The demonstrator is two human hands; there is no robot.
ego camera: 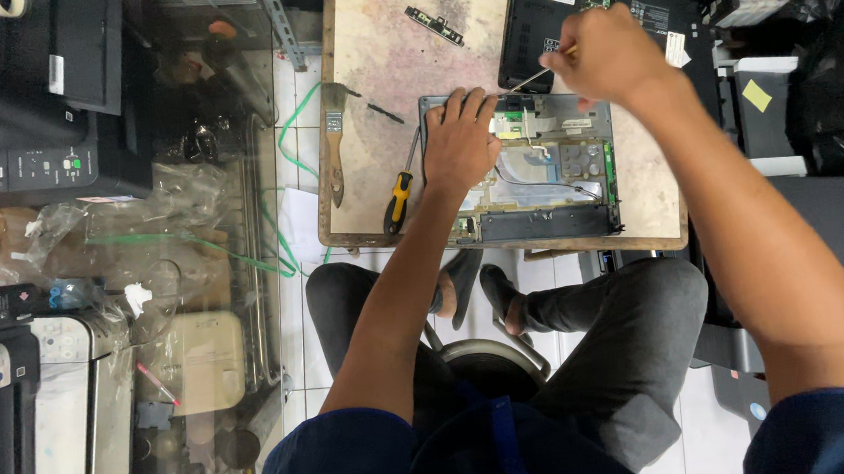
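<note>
Old printers crowd the floor around your small wooden board (368, 61). Your left hand (459, 142) lies flat with fingers spread on the opened gray machine part (547, 172) in the middle of the frame, likely to keep it from sliding. Your right hand (608, 52), upper right, pinches a thin screwdriver (542, 75) pointing at its top edge. It shows green boards and wires. A yellow-handled screwdriver (399, 197) lies just left.

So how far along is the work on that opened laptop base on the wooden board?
Done: the grey opened laptop base lies with its insides exposed, and a small dark circuit strip sits apart on the worn wooden board. In hand: the left hand presses the base while the right hand works a thin screwdriver at its top edge. Left: cables and green boards remain inside.
</note>
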